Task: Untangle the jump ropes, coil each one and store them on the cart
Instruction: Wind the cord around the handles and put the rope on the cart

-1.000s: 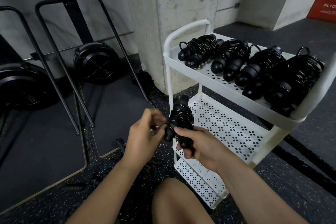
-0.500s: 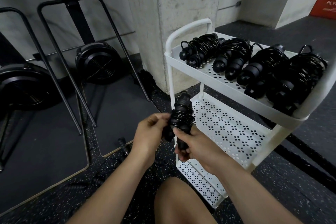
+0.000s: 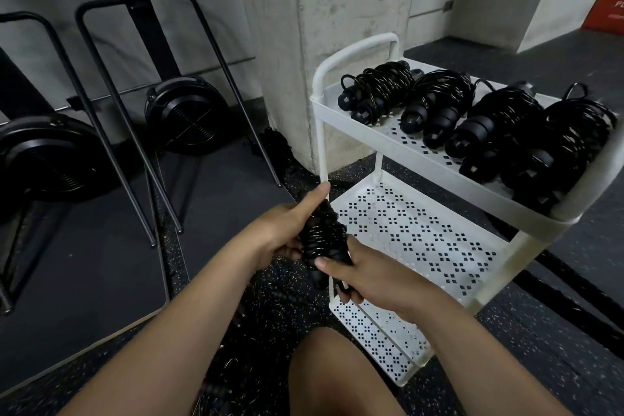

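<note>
Left hand (image 3: pixel 283 230): grasping the upper part of a coiled jump rope (image 3: pixel 324 240) from the left side. One digit is laid straight along the bundle, tip pointing up toward the cart's near corner post; the remaining fingers are curled beneath the coil

Right hand (image 3: pixel 368 277): clamped round the lower end of the same bundle, thumb pressed across the front, fingers wrapped behind. Black cord is seen wound tightly round black handles, whose ends protrude below the right thumb. Bundle is held near upright, slightly tilted

Position: rope is held in the air at the near left corner of the white cart (image 3: pixel 321 145), about level with the middle shelf (image 3: pixel 415 230). Contact with the cart post cannot be determined

Top shelf (image 3: pixel 371 140): a row of four coiled ropes (image 3: pixel 435 101) is laid side by side, handle ends toward the near rim, neighbouring bundles touching. Bottom shelf (image 3: pixel 381 338) is perforated like the middle one

Surroundings: concrete pillar (image 3: pixel 337 27) behind the cart; two black fan wheels (image 3: pixel 184 118) in tubular frames at left; red box (image 3: pixel 607 10) at the upper right edge; bare knee (image 3: pixel 337 375) at bottom centre; speckled floor (image 3: pixel 540 348). Dark blurred material on the floor between the forearms could not be identified
</note>
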